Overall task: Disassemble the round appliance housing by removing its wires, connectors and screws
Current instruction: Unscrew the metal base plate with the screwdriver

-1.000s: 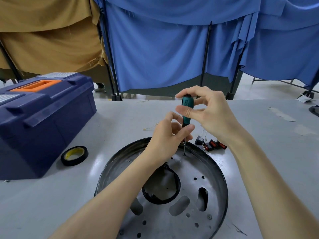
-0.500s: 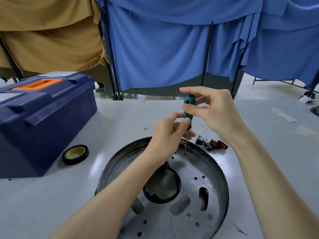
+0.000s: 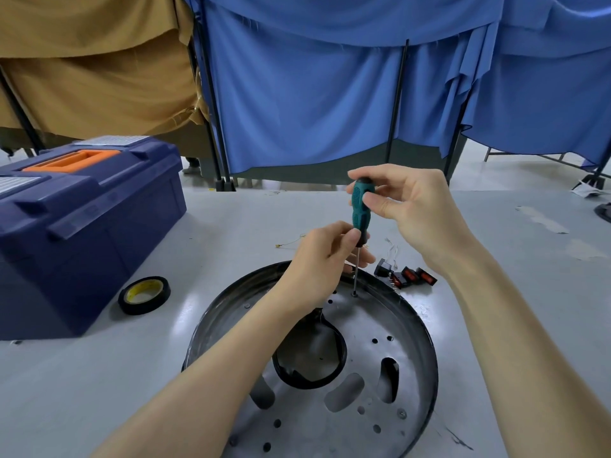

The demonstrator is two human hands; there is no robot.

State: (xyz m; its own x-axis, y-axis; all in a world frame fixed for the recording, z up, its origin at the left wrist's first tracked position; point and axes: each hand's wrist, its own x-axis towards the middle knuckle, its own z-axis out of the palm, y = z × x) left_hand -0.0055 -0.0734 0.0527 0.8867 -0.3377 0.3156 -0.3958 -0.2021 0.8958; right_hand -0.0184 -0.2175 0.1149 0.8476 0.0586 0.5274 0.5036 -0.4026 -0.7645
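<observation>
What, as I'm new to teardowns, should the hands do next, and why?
Probably twist the screwdriver to loosen the screw: its tip sits upright on that screw in the housing, the right hand pinches its top, and the left hand steadies it lower down.

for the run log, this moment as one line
step: screw removal | right hand: grips top of teal-handled screwdriver | left hand: pinches its handle base | tip: on round grey metal housing floor

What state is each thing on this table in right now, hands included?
Housing: flat, open side up.
Screwdriver: upright, tip on a housing screw.
Left hand: pinches screwdriver's neck.
Right hand: holds its handle.
Toolbox: closed.
Tape: lying flat.
Switches: loose beside housing.
</observation>
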